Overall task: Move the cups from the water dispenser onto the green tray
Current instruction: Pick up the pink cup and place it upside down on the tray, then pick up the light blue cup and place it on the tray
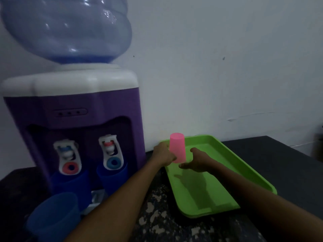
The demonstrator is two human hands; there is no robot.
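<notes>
1. The dispenser (73, 130) stands to the left of both hands, against the wall (218, 67), its big bottle (66, 30) on top.
2. The tray (244, 173) lies under and to the right of the hands, its long axis running away from the person toward the wall.
3. Three blue cups remain at the dispenser, all left of and nearer than the grip: a front cup (54, 215) lowest in view, a left cup (70, 182) under the red-ringed tap, and a right cup (113, 177) under the blue-ringed tap.
4. The left hand (164, 156) holds the pink cup (178, 147) by its lower left side. The fingers are curled on it, though how firmly I cannot tell through the blur.
5. The right hand (195, 162) sits just right of the cup, palm turned toward it, fingers spread and holding nothing. Whether a fingertip touches the cup is unclear.
6. The pink cup is upside down, closed end up, long axis close to upright with a slight lean. It is over the tray's far left corner; whether it is resting on the tray I cannot tell.
7. My judgement: this cup is nearly placed, so the grip only needs to settle it and let go.
8. The next cups lie back to the left, so the left hand is the nearer one for the reach.
</notes>
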